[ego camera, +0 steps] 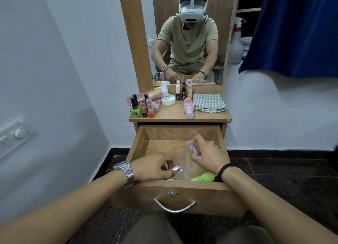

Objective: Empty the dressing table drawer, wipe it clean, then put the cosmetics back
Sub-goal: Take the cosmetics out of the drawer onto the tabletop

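Drawer (180, 188) pulled out, green bottle (204, 177) at front right | left hand (155, 167) pinched small glittery bottle (175, 168) | right hand (208, 153) gripped pink tube (193, 148) | advice: lift both clear to shelf (175, 115), upright beside cloth (208, 102), then fetch green bottle.

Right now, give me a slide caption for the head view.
Left hand and right hand each lift a small cosmetic from the open drawer.
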